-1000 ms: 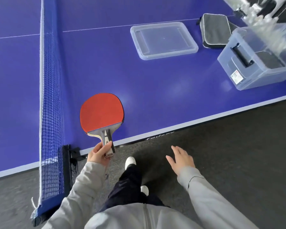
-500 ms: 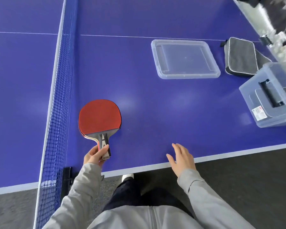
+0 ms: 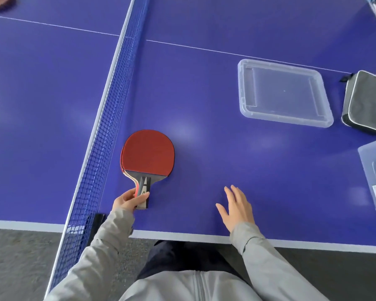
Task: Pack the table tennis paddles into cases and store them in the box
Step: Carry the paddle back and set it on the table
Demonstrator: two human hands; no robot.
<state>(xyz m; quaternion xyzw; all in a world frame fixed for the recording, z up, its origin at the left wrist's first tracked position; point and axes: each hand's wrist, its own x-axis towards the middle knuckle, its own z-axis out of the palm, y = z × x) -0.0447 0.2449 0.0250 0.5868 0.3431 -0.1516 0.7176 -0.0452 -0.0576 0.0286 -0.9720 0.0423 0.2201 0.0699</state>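
My left hand grips the handle of a red-faced paddle, held just right of the net, over the blue table. My right hand hovers over the table near its front edge, fingers spread, holding nothing. A black paddle case with white piping lies at the right edge. The clear plastic box stands at the right, cut off by the frame. Its clear lid lies flat on the table, left of the case.
The blue net runs diagonally across the table, its black post clamped at the front edge. Another red paddle shows partly at the top left, beyond the net. Grey floor lies below the table edge.
The view has shifted forward over the table and turned. Both hands now sit above the table surface rather than its edge. The left hand still holds the paddle.
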